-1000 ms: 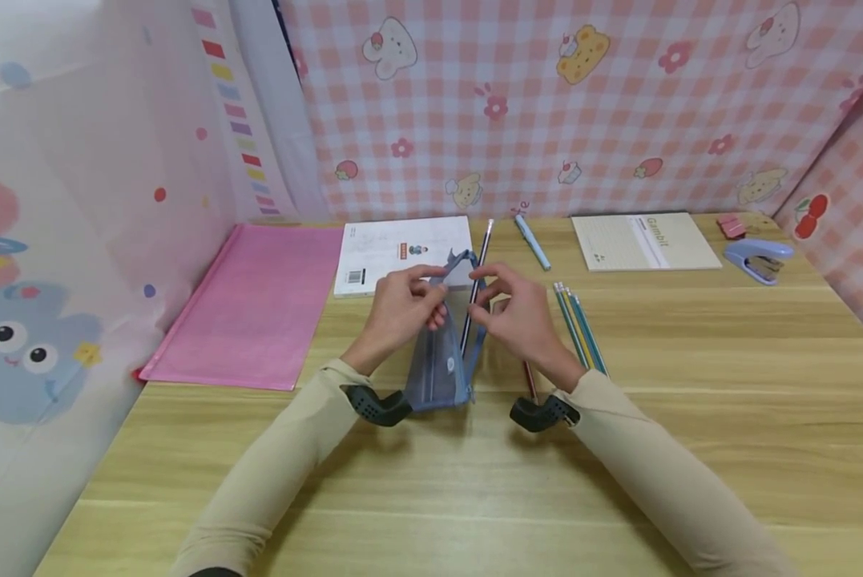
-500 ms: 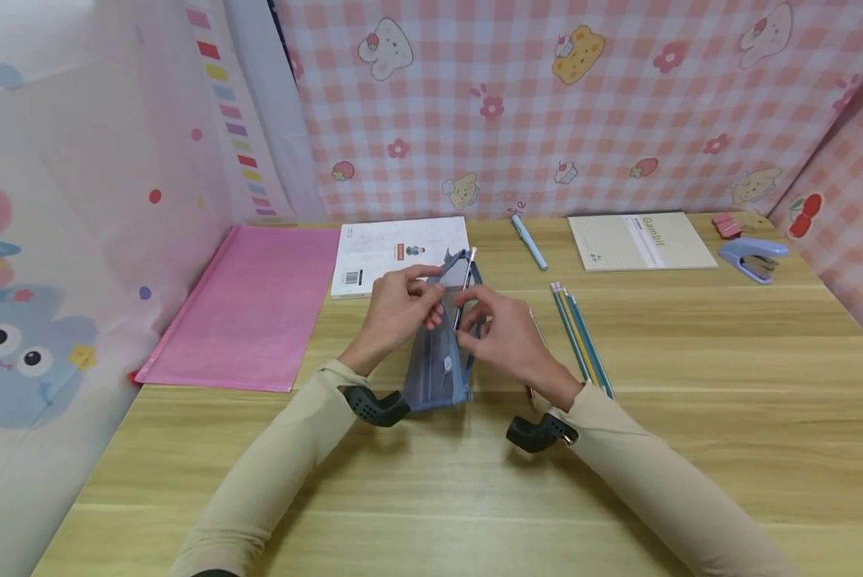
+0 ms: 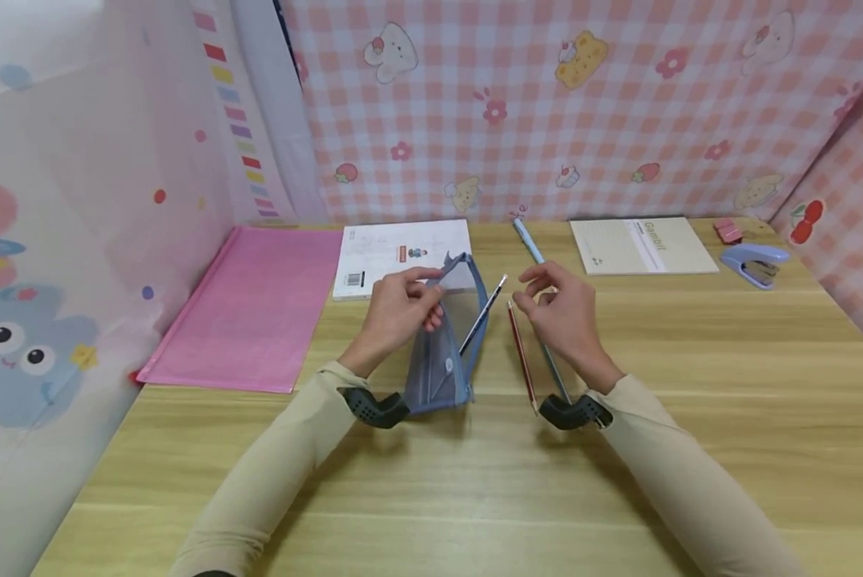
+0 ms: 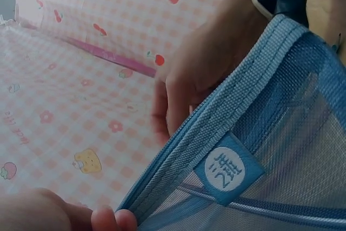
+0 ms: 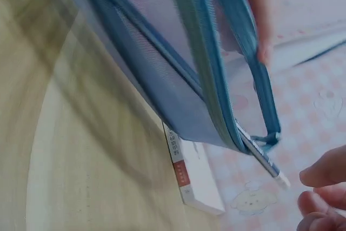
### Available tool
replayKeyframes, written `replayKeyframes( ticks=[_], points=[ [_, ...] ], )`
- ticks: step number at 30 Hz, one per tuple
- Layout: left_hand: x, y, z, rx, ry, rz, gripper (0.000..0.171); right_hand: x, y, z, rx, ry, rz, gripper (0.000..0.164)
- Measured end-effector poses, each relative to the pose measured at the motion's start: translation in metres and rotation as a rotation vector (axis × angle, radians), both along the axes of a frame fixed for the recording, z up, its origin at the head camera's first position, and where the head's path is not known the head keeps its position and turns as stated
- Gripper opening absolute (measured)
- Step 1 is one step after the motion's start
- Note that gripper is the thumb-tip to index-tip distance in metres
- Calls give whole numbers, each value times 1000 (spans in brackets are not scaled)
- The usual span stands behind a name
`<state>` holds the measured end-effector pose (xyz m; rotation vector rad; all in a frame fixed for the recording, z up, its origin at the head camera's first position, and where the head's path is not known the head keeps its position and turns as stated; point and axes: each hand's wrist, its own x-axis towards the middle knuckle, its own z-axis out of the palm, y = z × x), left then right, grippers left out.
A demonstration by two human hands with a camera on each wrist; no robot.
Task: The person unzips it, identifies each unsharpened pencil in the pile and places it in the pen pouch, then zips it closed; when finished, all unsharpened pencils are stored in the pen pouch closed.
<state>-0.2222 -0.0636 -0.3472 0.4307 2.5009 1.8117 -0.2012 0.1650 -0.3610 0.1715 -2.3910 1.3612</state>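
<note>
My left hand (image 3: 402, 308) pinches the upper edge of a blue mesh pencil pouch (image 3: 431, 377), which stands with its zip mouth spread. A dark striped pencil (image 3: 484, 312) leans inside it, its white eraser end sticking out past the rim in the right wrist view. My right hand (image 3: 562, 314) is apart from the pouch on its right side, fingers loosely bent and holding nothing. Beneath and beside that hand lie a red pencil (image 3: 522, 357) and a teal pencil (image 3: 555, 373); the hand and wrist hide other pencils there. A round label (image 4: 227, 169) marks the pouch.
A pink folder (image 3: 251, 308) lies at the left. Behind the pouch is a white booklet (image 3: 373, 244). Farther back are a light blue pen (image 3: 528, 239), a notebook (image 3: 619, 248), a pink clip (image 3: 727, 230) and a lilac stapler (image 3: 752, 258). A patterned cloth wall borders the table.
My right hand lowered the striped pencil into the pouch, let go of it and moved right over the loose pencils. The pencil now tilts rightward. My left hand has kept its place.
</note>
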Motion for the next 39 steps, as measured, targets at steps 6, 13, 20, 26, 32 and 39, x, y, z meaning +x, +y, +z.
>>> replayKeyframes(
  ticks=[6,13,20,26,32,39],
  points=[
    [0,1,2,-9,1,-4,33,-12,0,-4,-264,-275,54,25],
    [1,5,2,-19,-8,-18,32,-21,-11,-4,-521,-340,56,16],
    [2,6,3,-14,-11,-12,31,-25,-18,-3,-254,-210,-86,17],
    [2,8,4,-12,-6,-15,31,-24,-13,-6,-329,-292,-40,17],
    [3,8,4,-30,0,-15,32,-26,-16,-6,-444,-332,39,17],
    [4,8,2,-27,-25,-19,33,-28,-22,-6,-399,-290,122,22]
  ],
)
